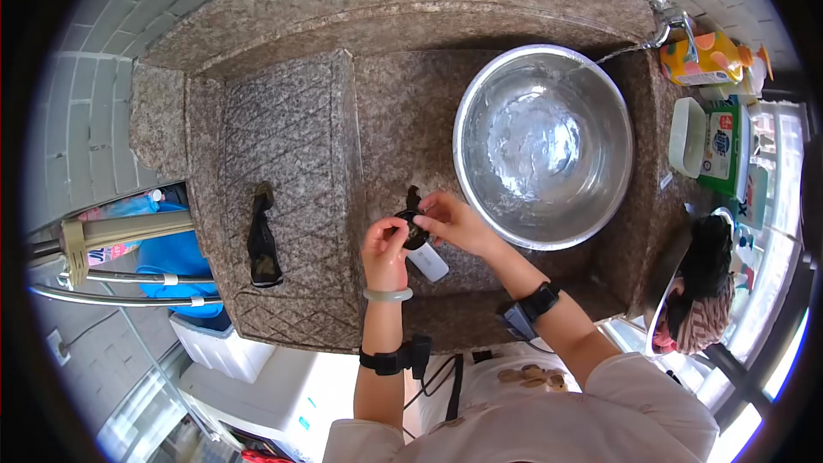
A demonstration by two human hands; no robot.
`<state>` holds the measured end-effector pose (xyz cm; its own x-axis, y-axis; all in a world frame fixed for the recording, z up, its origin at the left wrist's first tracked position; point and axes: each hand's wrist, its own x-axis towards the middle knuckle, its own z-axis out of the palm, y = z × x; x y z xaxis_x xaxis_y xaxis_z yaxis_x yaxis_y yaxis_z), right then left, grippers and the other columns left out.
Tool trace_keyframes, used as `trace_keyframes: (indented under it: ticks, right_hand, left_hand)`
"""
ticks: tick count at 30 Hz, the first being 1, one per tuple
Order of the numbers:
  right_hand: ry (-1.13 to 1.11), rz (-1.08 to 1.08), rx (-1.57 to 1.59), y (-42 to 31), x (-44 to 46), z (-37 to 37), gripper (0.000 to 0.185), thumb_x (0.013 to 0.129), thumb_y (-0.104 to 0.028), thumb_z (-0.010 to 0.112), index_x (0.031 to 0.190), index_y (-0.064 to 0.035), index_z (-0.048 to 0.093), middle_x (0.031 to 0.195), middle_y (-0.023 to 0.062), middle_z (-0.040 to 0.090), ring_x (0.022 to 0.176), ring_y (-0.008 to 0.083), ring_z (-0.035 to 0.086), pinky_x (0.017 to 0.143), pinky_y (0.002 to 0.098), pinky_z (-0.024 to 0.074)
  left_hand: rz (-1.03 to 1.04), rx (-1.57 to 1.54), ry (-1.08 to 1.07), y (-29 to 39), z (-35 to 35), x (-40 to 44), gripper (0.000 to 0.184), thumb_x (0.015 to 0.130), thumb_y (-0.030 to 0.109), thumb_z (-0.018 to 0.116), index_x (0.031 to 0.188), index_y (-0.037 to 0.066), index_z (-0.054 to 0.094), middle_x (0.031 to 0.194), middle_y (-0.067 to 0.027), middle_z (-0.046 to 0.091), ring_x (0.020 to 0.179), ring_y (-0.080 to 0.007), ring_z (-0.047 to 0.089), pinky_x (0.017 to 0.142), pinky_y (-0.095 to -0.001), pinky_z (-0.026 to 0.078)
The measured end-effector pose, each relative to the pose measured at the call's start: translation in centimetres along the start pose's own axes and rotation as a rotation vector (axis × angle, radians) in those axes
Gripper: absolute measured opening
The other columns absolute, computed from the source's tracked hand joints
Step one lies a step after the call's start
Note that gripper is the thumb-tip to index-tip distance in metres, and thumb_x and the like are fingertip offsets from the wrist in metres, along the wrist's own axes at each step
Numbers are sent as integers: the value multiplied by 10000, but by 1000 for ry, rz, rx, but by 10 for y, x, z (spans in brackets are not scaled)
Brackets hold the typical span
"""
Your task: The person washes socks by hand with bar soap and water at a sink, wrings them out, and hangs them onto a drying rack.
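1. At the stone sink [403, 120], I am pinching a small dark cloth [413, 195] in the fingertips of my left hand [387, 249] and right hand [447, 223], both hands working close together above the sink floor.
2. The cloth is looking light, limp and soft, likely slippery if wet; its gathered edge is seeming the surest place to grip.
3. Just below my fingers, a white block [428, 263] is showing, apparently stiff; whether it is touching the cloth, I cannot tell.
4. To my left, a raised edge [345, 163] is bounding a ridged slab [300, 120], where a second dark cloth [263, 240] is lying with room around it.
5. To my right, the steel basin [458, 150] is standing just beside my wrist, its rim narrowing that side.
6. Farthest off, a tap [677, 21] is sending a thin stream toward the basin.
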<state>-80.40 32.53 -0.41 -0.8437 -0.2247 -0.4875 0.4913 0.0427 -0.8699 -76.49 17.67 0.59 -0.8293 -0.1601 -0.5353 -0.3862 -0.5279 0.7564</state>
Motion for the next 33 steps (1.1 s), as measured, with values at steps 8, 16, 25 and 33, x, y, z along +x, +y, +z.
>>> trace_keyframes:
  ticks: [8, 16, 25, 33]
  right_hand:
    - [168, -203, -240, -14, -2, 15, 147, 776, -71, 645, 836, 9, 538, 675, 88, 578, 556, 128, 561, 503, 261, 443]
    - [-9, -224, -385, -29, -9, 4, 138, 765, -74, 642, 827, -6, 539, 693, 121, 575, 558, 197, 577, 510, 306, 453]
    - [40, -589, -514, 6, -27, 22, 133, 743, -34, 640, 817, -30, 529, 732, 121, 560, 628, 295, 574, 530, 341, 447]
    - [157, -305, -270, 9, -29, 21, 131, 787, -50, 622, 861, -22, 518, 722, 100, 544, 599, 190, 553, 533, 294, 433]
  left_hand:
    - [556, 1464, 44, 17, 0, -6, 242, 706, -16, 569, 902, 108, 636, 787, -103, 491, 659, -265, 558, 567, -353, 460]
    - [583, 1536, -7, 21, -7, -4, 236, 756, 36, 569, 965, 129, 628, 739, -121, 544, 575, -281, 555, 496, -364, 452]
    - [-256, -217, 35, -8, -32, 9, 178, 841, 40, 546, 1003, -31, 566, 843, -135, 612, 695, -165, 601, 547, -263, 494]
    - [537, 1395, 5, -1, 5, -6, 273, 726, 25, 641, 994, -8, 598, 854, -145, 625, 629, -218, 610, 573, -304, 488]
